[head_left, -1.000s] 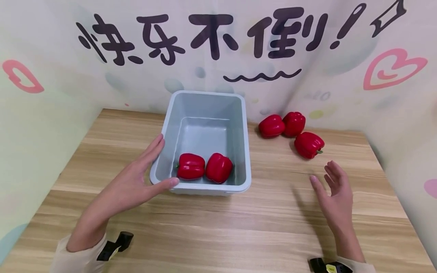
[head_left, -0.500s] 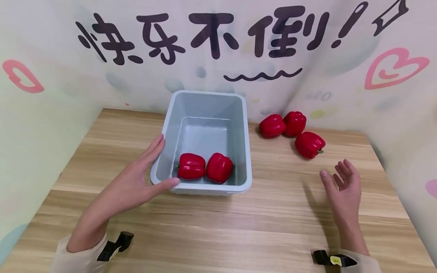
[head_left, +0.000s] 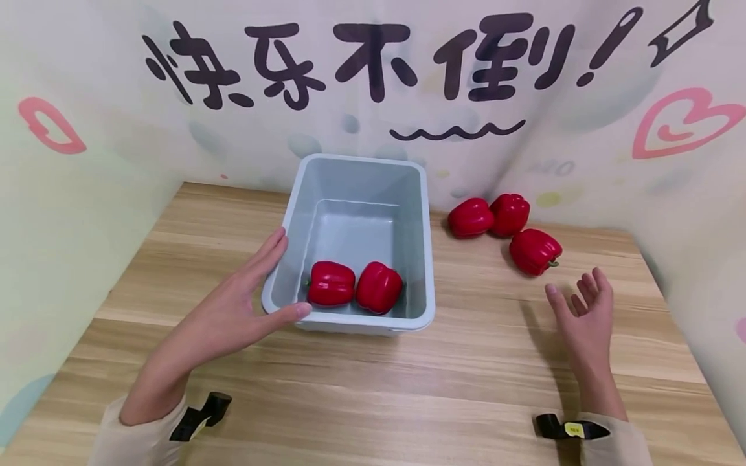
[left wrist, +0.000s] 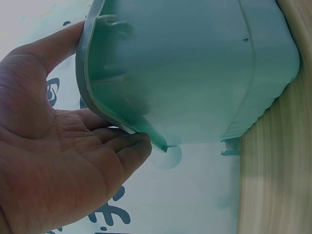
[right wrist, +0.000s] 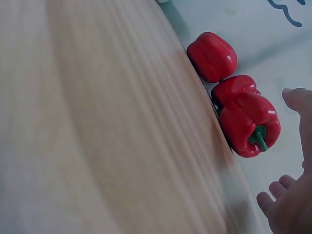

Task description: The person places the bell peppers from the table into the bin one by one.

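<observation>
My left hand [head_left: 230, 314] rests against the near left corner of a light grey-blue plastic bin [head_left: 428, 249]. Its thumb touches the front rim, and its fairly straight fingers lie along the left rim. Inside the bin, two red bell peppers, one left [head_left: 331, 283] and one right [head_left: 379, 288], lie side by side at the near end. My right hand [head_left: 585, 330] hovers over the table with loosely bent fingers and nothing in it. The nearest thing to it is a red bell pepper [head_left: 533, 251] with a green stem, also visible in the right wrist view [right wrist: 251, 124].
Behind that pepper, two more red bell peppers, one left [head_left: 470, 218] and one right [head_left: 510, 214], touch each other near the back edge of the wooden table [head_left: 373, 401]. A white printed cloth [head_left: 361, 123] hangs behind the table and along its sides.
My right hand has drawn slightly right, away from the peppers, then stayed about there. The left hand, bin and peppers keep their places; the head view has shifted a little.
</observation>
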The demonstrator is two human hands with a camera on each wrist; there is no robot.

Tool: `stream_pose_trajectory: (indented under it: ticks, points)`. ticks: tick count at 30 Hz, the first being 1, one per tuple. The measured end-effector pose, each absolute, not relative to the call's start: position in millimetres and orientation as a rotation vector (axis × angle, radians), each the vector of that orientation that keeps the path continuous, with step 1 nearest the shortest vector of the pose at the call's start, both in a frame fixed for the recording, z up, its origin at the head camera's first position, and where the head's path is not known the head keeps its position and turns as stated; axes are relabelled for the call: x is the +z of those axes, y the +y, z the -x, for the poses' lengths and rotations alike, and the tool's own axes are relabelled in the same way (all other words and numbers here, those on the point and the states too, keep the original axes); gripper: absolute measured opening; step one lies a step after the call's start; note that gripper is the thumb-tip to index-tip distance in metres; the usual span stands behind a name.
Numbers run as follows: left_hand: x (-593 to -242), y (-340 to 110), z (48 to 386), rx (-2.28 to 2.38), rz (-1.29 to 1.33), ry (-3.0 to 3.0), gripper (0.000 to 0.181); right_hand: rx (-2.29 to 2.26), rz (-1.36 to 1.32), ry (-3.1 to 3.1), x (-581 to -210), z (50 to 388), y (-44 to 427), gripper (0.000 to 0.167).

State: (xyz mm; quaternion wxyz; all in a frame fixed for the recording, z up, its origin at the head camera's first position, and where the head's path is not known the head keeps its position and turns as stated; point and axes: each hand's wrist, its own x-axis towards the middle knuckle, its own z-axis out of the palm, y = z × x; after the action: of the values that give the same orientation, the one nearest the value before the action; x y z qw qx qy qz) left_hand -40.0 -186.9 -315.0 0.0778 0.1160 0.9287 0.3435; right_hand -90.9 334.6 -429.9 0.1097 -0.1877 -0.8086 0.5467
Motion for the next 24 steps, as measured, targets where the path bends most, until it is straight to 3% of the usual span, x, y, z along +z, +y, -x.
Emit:
stream_pose_trajectory:
  ticks: [24]
  points:
    - [-316.2, -185.2, 40.3, 1.031, -0.340, 2.780, 0.105, 1.583, 0.504, -2.468, -434.1, 129.0, 331.1, 0.091]
